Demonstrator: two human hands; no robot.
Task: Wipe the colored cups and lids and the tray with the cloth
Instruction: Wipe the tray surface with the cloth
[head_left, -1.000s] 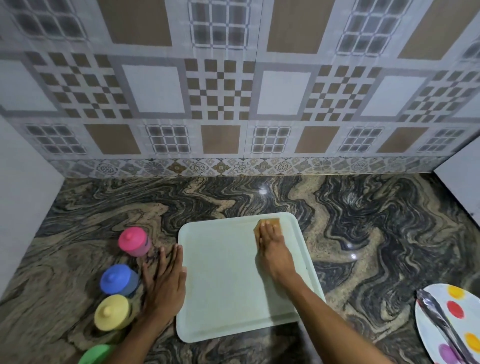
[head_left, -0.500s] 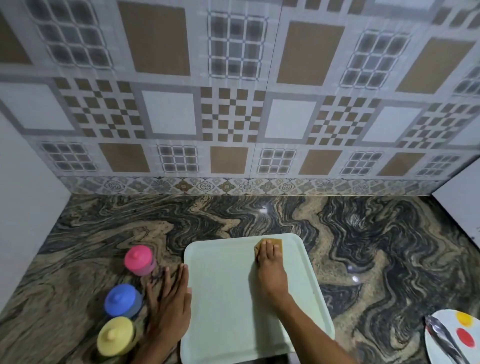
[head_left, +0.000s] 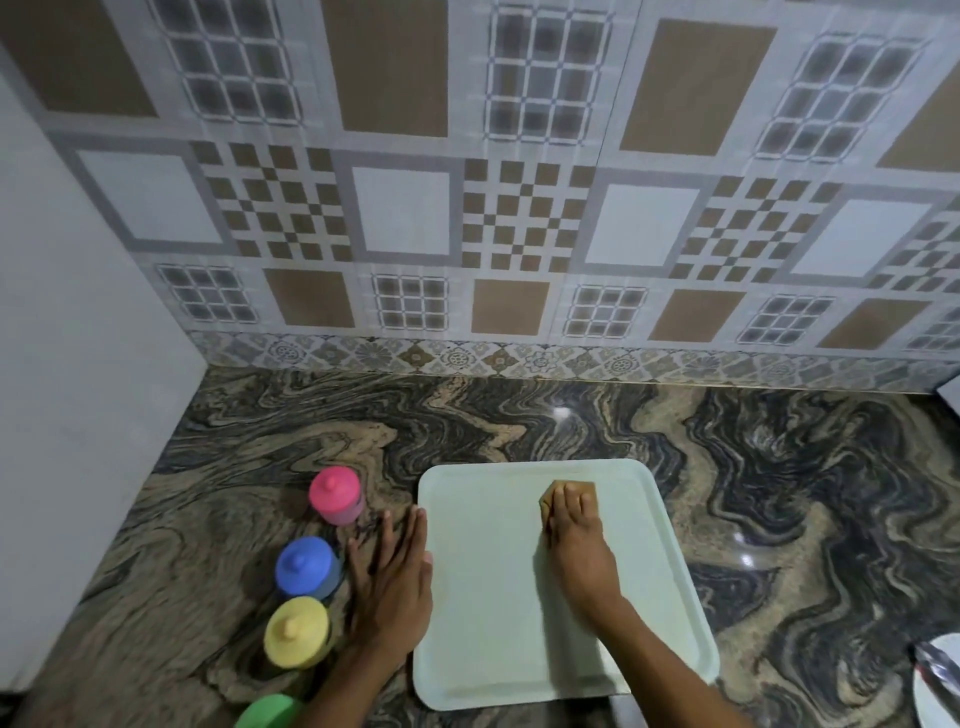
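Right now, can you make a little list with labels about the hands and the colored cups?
Tray: pale, on the swirly counter
Cloth: tan, on the tray's far part
Right hand: presses the cloth flat
Left hand: flat on counter beside the tray
Cups: pink cup, blue cup, yellow cup, lids on; green cup cut off by the frame

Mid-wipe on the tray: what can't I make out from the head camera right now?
Head view, cloth: mostly under the right hand; only its far tan edge shows.
Head view, green cup: cut off by the bottom edge.
Head view, plate: cut off at the bottom-right corner.
Head view, tray: near right part hidden by the forearm.
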